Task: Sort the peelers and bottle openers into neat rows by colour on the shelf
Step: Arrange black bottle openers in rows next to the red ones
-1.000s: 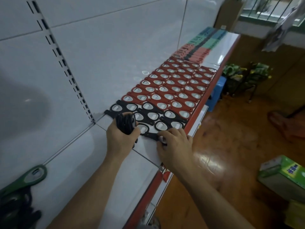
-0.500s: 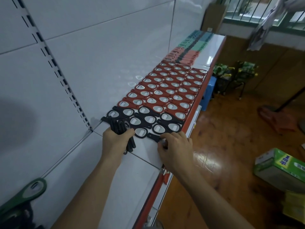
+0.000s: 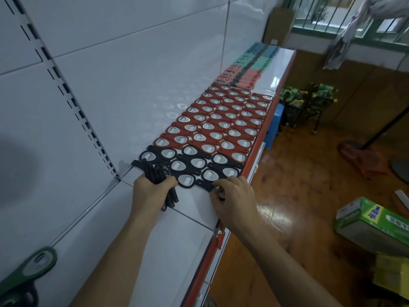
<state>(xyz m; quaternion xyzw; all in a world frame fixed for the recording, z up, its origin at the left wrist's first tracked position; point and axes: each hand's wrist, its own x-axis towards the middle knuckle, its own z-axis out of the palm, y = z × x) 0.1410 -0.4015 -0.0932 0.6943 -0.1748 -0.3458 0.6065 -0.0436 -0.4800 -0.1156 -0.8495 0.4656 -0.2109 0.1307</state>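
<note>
A stack of black bottle openers (image 3: 156, 172) is gripped in the left hand (image 3: 150, 193), with the fingers and thumb curled round its middle so that both ends stick out. This stack is held upright on its edge against the near left corner of the laid-out black rows (image 3: 194, 162). At the near right corner of those rows, one black opener (image 3: 204, 185) lies flat on the shelf (image 3: 177, 240), and its near end is pinched under the curled fingertips of the right hand (image 3: 236, 200). Its handle is seen pointing left, touching the nearest black row.

The black rows are set flat with their metal ovals facing up. Directly beyond them a larger block of red openers (image 3: 221, 122) is laid in the same pattern, touching the black rows along its near side. Farther beyond, well apart from the black rows, peelers (image 3: 247, 69) are grouped in pink, dark and green bands. Well to the near left of the black rows, at the frame's corner, a green opener (image 3: 35, 262) is seen on top of some dark items that are too cut off to make out. Down to the right of the black rows, a green box (image 3: 371, 220) lies on the wooden floor.
</note>
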